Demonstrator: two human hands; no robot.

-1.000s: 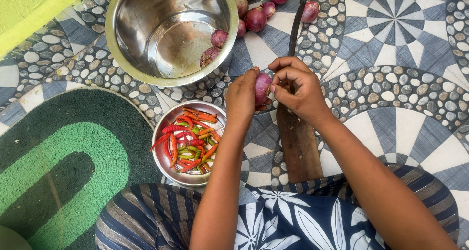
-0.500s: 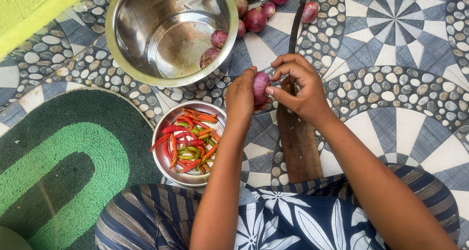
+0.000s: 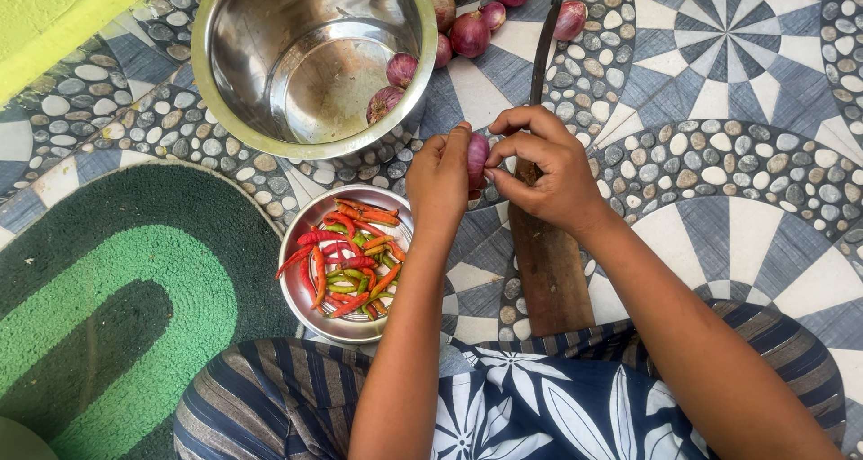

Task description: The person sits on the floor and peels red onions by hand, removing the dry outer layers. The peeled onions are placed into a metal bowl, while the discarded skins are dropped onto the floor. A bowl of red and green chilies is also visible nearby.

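My left hand grips a small purple shallot just above the floor, in the middle of the view. My right hand pinches the same shallot from the right with thumb and fingertips. Under both hands lies a wooden board with a curved dark blade rising from its far end. A large steel bowl at the top holds two shallots. More shallots lie loose on the tiles beside it.
A small steel dish of red and green chillies sits left of my left forearm. A green oval mat covers the floor at the left. My lap in striped and floral cloth fills the bottom.
Both hands have turned the shallot slightly and drawn closer around it, so less of it shows now. Nothing else has moved.
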